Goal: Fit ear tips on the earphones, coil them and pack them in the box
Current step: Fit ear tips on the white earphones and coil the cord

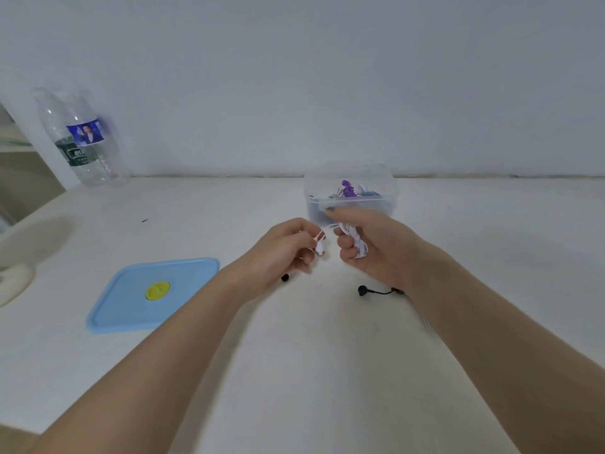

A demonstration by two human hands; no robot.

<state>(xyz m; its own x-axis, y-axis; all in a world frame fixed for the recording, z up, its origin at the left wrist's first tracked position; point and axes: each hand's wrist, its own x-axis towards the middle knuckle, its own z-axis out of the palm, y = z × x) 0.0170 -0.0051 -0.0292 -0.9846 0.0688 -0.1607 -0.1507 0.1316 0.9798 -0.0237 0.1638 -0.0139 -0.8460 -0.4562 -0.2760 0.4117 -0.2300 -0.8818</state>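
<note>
While my right hand [366,240] grips a small bundle of white earphone cable [358,245] looped around its fingers, my left hand [288,249] pinches the white earbuds [320,247] at the free end, the two hands held close together just above the pale bench [294,355] and in front of the clear plastic box [350,198]. I judge these white earphones to be almost weightless, their thin cord limp and springy, so a coil is likely to loosen unless the fingers keep it pinned; the hard little buds are the surest place to hold, and the glossy cord looks apt to slip. The box is a transparent, round-cornered tub, open at the top, with purple and grey oddments inside that are too blurred to name. Its light blue lid [154,294], a flat rounded square with a yellow disc at its centre, lies on the bench to my left. A black earbud on a short black cord [376,291] rests on the bench under my right wrist, and another small black piece [285,277] shows beside my left wrist. Two clear, crinkled plastic bottles [82,142] stand against the wall at far left.
</note>
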